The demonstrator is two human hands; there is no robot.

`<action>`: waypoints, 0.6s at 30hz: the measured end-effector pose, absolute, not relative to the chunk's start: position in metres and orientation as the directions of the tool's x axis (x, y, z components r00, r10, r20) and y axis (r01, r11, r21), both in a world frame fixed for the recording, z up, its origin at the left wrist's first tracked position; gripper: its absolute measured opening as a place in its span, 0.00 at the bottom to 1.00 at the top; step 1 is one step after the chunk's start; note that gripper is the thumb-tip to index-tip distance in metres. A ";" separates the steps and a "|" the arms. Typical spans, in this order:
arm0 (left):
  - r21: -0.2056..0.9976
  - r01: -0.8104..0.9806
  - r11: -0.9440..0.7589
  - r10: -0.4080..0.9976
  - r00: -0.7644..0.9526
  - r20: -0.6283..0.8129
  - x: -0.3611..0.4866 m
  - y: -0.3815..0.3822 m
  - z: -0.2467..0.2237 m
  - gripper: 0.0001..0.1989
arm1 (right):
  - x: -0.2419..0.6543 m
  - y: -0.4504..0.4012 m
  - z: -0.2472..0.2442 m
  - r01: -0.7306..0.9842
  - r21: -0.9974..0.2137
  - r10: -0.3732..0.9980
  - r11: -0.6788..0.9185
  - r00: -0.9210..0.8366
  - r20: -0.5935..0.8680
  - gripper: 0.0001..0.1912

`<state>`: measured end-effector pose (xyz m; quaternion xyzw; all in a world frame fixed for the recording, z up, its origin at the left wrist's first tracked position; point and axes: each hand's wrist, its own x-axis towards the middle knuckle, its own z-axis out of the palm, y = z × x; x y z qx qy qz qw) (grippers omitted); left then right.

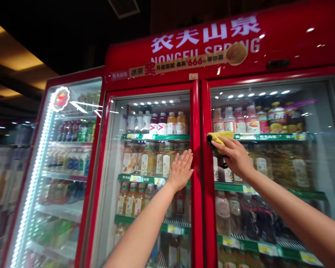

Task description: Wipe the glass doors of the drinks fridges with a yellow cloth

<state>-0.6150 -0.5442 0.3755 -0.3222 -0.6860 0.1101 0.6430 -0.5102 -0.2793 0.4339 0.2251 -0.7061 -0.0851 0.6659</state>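
One left grip [181,170], a bare hand, wide and flat with fingers nearly straight, holding nothing; palm toward the clear glass of the red-framed left door [194,216], near its right-hand upright. One right grip [237,156], a bare hand, closed on a yellow cloth with black edging [225,138]; the cloth lies at the left edge of the red-framed right glass door [209,223], across frame and pane. One tall red drinks cooler with white lettering [290,44], carrying both doors. Behind the left pane, orange bottles with white labels [171,123] on the top shelf; behind the right pane, pink-capped bottles [251,120]. One separate lit glass-fronted cooler [96,156], farther left, stocked with bottles.
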 end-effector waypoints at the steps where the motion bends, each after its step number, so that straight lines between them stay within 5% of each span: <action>1: -0.580 0.299 0.758 0.592 0.058 0.804 -0.620 -0.555 0.386 0.30 | -0.511 -0.294 0.442 -0.184 0.415 -0.420 0.891 0.009 0.907 0.41; 10: -0.633 0.275 0.724 0.627 0.121 0.770 -0.659 -0.643 0.460 0.30 | -0.553 -0.410 0.494 0.036 0.377 -0.377 0.926 0.005 0.926 0.34; 18: -0.639 0.321 0.699 0.609 0.202 0.767 -0.687 -0.649 0.510 0.32 | -0.593 -0.426 0.508 0.147 0.512 -0.490 0.846 -0.160 0.857 0.33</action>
